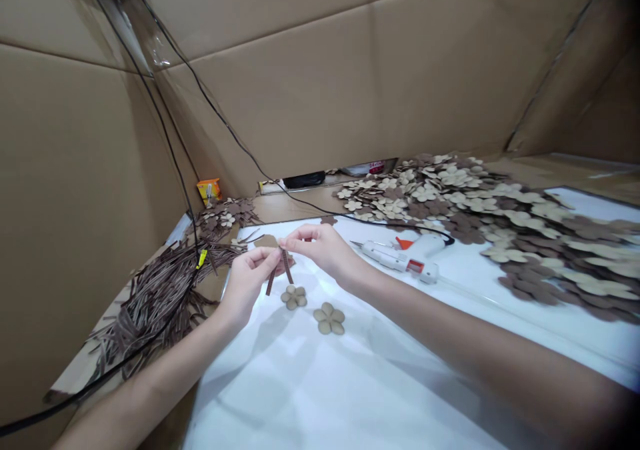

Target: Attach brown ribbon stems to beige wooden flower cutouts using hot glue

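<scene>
Between my two hands a narrow brown strip (287,267) is folded, its two ends hanging down. My left hand (253,273) pinches it from the left, thumb and fingers pressed together. My right hand (323,247) is closed at the top of the strip, its fingertips close to the left thumb. Just below lie a small tan five-petal flower (293,297) and a larger tan flower (329,319), flat on the white board (320,390). A brown piece (267,241) shows behind the fingers, partly hidden.
A white glue gun (400,260) lies right of my hands, its black cable running across the back. Many tan and brown flowers (525,223) are heaped at the right. Brown strips (155,297) pile up at the left, near an orange box (209,189). Cardboard walls (320,97) enclose the space.
</scene>
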{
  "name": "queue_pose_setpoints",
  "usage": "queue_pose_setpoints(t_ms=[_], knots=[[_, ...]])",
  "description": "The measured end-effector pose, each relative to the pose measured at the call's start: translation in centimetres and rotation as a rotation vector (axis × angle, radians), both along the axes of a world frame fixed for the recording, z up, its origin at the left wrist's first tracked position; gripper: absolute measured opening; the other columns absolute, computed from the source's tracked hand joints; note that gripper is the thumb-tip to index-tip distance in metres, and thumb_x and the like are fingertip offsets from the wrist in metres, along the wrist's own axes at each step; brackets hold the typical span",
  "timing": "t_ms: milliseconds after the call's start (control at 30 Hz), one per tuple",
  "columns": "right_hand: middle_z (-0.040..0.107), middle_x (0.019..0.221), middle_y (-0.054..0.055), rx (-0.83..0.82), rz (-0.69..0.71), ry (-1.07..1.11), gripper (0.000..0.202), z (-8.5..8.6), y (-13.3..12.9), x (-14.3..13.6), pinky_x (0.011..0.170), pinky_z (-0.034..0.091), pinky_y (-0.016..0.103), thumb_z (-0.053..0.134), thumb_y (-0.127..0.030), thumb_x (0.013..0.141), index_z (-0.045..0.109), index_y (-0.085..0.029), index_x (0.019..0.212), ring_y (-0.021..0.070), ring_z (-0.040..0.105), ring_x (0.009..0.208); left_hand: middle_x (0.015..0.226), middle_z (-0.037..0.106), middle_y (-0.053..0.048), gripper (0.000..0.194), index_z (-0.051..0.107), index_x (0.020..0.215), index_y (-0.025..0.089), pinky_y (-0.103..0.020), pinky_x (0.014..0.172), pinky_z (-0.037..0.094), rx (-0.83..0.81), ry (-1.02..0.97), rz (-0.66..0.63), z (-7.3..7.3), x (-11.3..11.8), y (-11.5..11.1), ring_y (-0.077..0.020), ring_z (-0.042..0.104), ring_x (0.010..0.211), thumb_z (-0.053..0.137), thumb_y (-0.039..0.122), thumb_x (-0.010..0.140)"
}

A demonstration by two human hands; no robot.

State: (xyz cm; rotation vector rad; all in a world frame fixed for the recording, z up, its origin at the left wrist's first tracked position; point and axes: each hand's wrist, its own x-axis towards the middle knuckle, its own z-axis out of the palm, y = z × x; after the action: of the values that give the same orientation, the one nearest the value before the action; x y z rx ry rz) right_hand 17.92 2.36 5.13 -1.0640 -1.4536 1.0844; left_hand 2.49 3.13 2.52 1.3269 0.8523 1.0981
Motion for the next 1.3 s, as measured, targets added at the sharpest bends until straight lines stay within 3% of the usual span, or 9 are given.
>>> queue_pose_setpoints(t_ms=[333, 567, 667, 733, 800, 900, 1100, 1300], knots=[[0.059, 0.062, -0.001, 0.055, -0.059, 0.012, 0.028, -1.7, -0.6, -1.4, 0.061, 0.045, 0.024, 0.052, -0.04, 0.08, 0.059, -0.014, 0.069, 0.0128, 0.057, 0.061, 0.072, 0.065, -0.002, 0.025, 0.062, 0.078, 0.014, -0.023, 0.067, 0.047, -0.031, -0.044, 0.059, -0.2, 0.8, -1.1, -0.0138, 0.062, 0.072, 0.067, 0.038, 0.074], [0.064, 0.076, 0.004, 0.237, 0.003, -0.329, 0.026, -0.9, -0.1, 0.8, 0.068, 0.041, 0.027, 0.049, -0.036, 0.084, 0.061, -0.015, 0.072, 0.0158, 0.055, 0.074, 0.061, 0.058, 0.003, 0.026, 0.058, 0.068, 0.014, -0.019, 0.056, 0.044, -0.011, 0.036, 0.054, -0.3, 0.6, -1.4, -0.009, 0.055, 0.057, 0.069, 0.038, 0.072], [0.064, 0.091, 0.005, 0.319, 0.177, -0.505, 0.023, -0.8, 0.5, 2.5, 0.073, 0.041, 0.028, 0.044, -0.029, 0.088, 0.063, -0.016, 0.089, 0.0161, 0.055, 0.084, 0.058, 0.057, 0.003, 0.029, 0.058, 0.066, 0.014, -0.02, 0.051, 0.042, -0.056, 0.094, 0.011, -0.4, -0.4, -1.6, -0.0088, 0.053, 0.051, 0.071, 0.04, 0.068], [0.065, 0.097, 0.005, 0.356, 0.376, -0.624, 0.022, -1.3, 1.0, 3.1, 0.078, 0.042, 0.028, 0.047, -0.017, 0.085, 0.063, -0.018, 0.1, 0.0161, 0.056, 0.09, 0.06, 0.059, 0.001, 0.032, 0.059, 0.064, 0.013, -0.019, 0.046, 0.04, -0.117, 0.142, -0.025, -0.5, -1.3, -1.9, -0.0083, 0.053, 0.047, 0.072, 0.042, 0.066], [0.065, 0.1, 0.006, 0.399, 0.544, -0.73, 0.033, -2.2, 1.6, 3.3, 0.085, 0.041, 0.028, 0.051, -0.007, 0.078, 0.064, -0.019, 0.106, 0.0169, 0.055, 0.096, 0.062, 0.06, 0.0, 0.035, 0.059, 0.063, 0.012, -0.018, 0.043, 0.037, -0.18, 0.183, -0.048, -0.8, -2.1, -2.3, -0.0072, 0.051, 0.043, 0.073, 0.044, 0.064], [0.063, 0.103, 0.007, 0.459, 0.65, -0.846, 0.037, -3.4, 2.3, 3.0, 0.086, 0.04, 0.029, 0.051, -0.005, 0.079, 0.064, -0.021, 0.11, 0.0182, 0.054, 0.098, 0.06, 0.06, -0.001, 0.039, 0.059, 0.063, 0.012, -0.018, 0.039, 0.034, -0.244, 0.224, -0.058, -1.4, -3.0, -2.8, -0.006, 0.048, 0.039, 0.073, 0.048, 0.062], [0.062, 0.096, 0.011, 0.461, 0.547, -0.965, 0.027, -4.6, 2.2, 2.9, 0.081, 0.041, 0.033, 0.064, -0.023, 0.079, 0.066, -0.015, 0.105, 0.0229, 0.055, 0.091, 0.054, 0.06, -0.001, 0.043, 0.057, 0.062, 0.012, -0.018, 0.037, 0.033, -0.296, 0.288, -0.045, -2.2, -3.4, -3.1, -0.0059, 0.046, 0.036, 0.075, 0.051, 0.057], [0.064, 0.087, 0.01, 0.353, 0.409, -0.935, 0.026, -3.2, -0.1, 2.7, 0.084, 0.039, 0.037, 0.073, -0.033, 0.069, 0.066, -0.015, 0.087, 0.0258, 0.055, 0.09, 0.05, 0.06, -0.001, 0.041, 0.056, 0.057, 0.013, -0.017, 0.03, 0.026, -0.306, 0.361, -0.048, -2.6, -2.9, -2.7, -0.0052, 0.042, 0.03, 0.074, 0.05, 0.056]])
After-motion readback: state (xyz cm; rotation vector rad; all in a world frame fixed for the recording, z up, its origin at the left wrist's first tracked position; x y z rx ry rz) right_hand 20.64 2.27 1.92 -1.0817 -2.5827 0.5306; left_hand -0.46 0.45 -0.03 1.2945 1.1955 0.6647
